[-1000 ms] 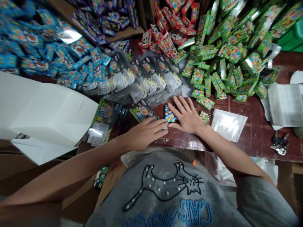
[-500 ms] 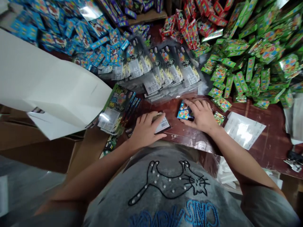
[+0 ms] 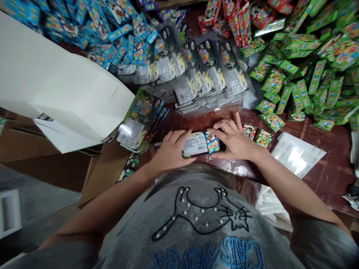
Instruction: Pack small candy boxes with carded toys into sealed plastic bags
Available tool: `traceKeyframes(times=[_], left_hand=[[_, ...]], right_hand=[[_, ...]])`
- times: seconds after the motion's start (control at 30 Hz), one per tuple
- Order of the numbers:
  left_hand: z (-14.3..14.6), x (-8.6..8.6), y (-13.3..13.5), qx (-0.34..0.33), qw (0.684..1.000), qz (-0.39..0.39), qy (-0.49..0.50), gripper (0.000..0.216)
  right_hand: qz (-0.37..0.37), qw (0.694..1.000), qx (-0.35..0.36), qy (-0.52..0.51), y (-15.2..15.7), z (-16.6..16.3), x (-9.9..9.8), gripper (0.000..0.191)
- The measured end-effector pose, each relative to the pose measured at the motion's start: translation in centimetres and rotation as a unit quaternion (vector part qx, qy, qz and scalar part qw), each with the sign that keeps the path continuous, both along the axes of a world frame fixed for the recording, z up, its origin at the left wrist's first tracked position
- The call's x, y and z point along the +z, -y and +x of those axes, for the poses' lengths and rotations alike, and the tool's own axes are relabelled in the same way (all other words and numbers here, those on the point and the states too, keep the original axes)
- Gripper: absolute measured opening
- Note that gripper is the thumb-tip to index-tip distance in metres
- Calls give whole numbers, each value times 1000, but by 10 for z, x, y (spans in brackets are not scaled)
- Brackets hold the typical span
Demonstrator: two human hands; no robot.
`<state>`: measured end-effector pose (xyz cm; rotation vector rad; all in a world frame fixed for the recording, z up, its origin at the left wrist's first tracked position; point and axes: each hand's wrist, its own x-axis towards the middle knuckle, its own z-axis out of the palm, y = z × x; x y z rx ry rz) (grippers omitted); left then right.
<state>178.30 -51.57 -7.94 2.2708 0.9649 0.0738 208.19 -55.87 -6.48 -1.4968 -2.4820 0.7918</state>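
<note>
My left hand (image 3: 171, 150) is closed around the left end of a flat printed packet (image 3: 195, 144) with a white barcode label, low over the red-brown table. At the packet's right end is a small blue printed box (image 3: 212, 142), gripped between the thumb and fingers of my right hand (image 3: 236, 141). Box and packet appear to touch; my fingers partly hide the box's right side. Just right of that hand lie a small red box (image 3: 249, 130) and a small green box (image 3: 264, 138).
Clear printed bags (image 3: 213, 80) lie overlapped behind my hands. Beyond them are heaps of blue boxes (image 3: 120, 35), red boxes (image 3: 238, 22) and green boxes (image 3: 303, 89). Filled packs (image 3: 140, 119) and a white curved sheet (image 3: 70, 86) are at left; a glossy white sheet (image 3: 298, 155) lies right.
My right hand has brought the blue box left, up to the packet's right end. More of the packet's label shows beside my left hand. The red box has come into sight.
</note>
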Motion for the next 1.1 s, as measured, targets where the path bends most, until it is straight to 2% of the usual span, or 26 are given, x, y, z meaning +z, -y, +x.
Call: traceKeyframes(times=[0.23, 0.37, 0.4, 0.47, 0.53, 0.6, 0.73, 0.83, 0.97, 1.1], left_hand=[[11, -1, -3, -23, 1000, -16, -2, 97], [16, 4, -7, -29, 999, -5, -38, 99], [17, 5, -7, -31, 998, -1, -48, 99], [21, 6, -9, -34, 997, 3, -63, 100], [23, 6, -10, -38, 997, 1, -66, 102], [23, 3, -12, -44, 997, -2, -59, 104], [19, -3, -16, -63, 998, 0, -25, 106], [16, -6, -18, -68, 998, 1, -7, 105], [17, -5, -19, -54, 998, -12, 1, 106], [24, -1, -18, -53, 998, -44, 9, 106]], right_hand=[[-6, 1000, 12, -6, 17, -1, 8, 118], [32, 995, -78, 59, 27, 24, 21, 130], [35, 992, -98, 77, 28, 32, 23, 126], [19, 991, -105, 85, 27, 43, 22, 106], [-11, 995, -86, 54, 24, 49, 18, 82], [-36, 997, -61, 2, 17, 51, 14, 71], [-81, 992, 4, -93, 2, 55, 15, 69], [-96, 988, 30, -117, -5, 58, 23, 68], [-85, 989, 17, -121, -5, 62, 29, 68], [-70, 991, 15, -111, -3, 56, 18, 69]])
